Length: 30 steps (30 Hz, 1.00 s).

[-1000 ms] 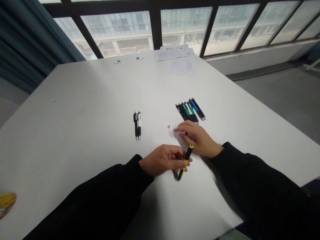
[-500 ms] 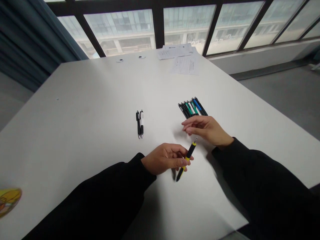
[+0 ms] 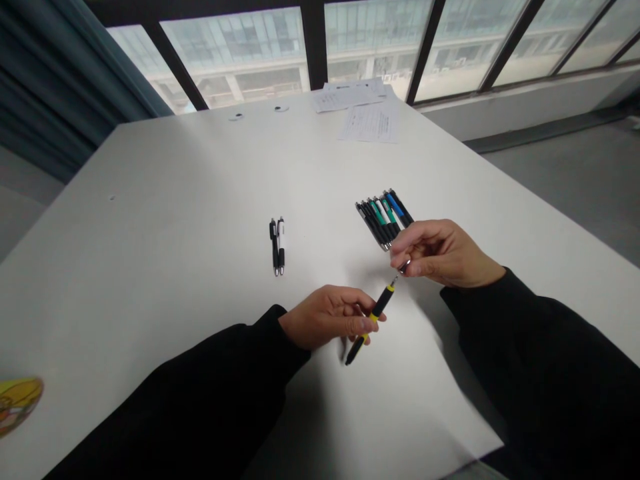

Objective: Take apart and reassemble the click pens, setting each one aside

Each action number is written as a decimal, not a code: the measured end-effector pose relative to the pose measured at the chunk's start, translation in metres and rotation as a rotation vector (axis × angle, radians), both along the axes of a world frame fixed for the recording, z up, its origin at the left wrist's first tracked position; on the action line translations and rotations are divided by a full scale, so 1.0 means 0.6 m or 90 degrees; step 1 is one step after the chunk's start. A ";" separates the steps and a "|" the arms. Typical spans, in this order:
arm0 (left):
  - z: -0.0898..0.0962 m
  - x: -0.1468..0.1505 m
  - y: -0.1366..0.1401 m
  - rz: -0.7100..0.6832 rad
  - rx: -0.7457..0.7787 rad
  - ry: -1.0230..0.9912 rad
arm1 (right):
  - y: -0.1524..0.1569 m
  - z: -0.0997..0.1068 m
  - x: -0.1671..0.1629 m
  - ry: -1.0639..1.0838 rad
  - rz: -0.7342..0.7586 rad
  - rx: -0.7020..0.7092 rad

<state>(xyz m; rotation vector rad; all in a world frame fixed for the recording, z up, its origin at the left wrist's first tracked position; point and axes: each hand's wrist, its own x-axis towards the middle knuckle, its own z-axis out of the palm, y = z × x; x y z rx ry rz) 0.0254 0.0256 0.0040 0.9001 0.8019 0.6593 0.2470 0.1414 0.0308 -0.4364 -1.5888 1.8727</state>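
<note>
My left hand [image 3: 336, 316] is closed on a yellow and black pen [image 3: 379, 308], held at a slant with its thin bare tip pointing up to the right. Between the thumb and fingers of my right hand [image 3: 440, 255] is a small silver pen tip [image 3: 405, 267], right by the pen's point; whether the two touch is hard to tell. Just behind my right hand lies a row of several pens [image 3: 379, 222] in black, green, white and blue, partly covered by its fingers.
Two pens, one black [image 3: 275, 248] and one white and black [image 3: 281, 245], lie side by side on the white table [image 3: 190, 220]. Papers [image 3: 367, 123] rest at the far edge by the windows. A yellow patterned object [image 3: 19, 403] shows at the left edge.
My right hand has come back from the row of pens, rightward, and now shows a silver tip in its fingers at the pen's point. The left hand has barely moved.
</note>
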 end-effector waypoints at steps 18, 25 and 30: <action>0.006 0.001 0.003 0.007 -0.011 -0.008 | -0.004 0.011 0.000 -0.042 0.032 0.022; 0.003 0.001 0.004 0.012 -0.013 -0.015 | -0.005 0.009 -0.002 -0.052 0.043 0.019; 0.003 0.002 0.003 0.035 -0.018 -0.030 | -0.007 0.007 -0.003 -0.080 0.053 0.018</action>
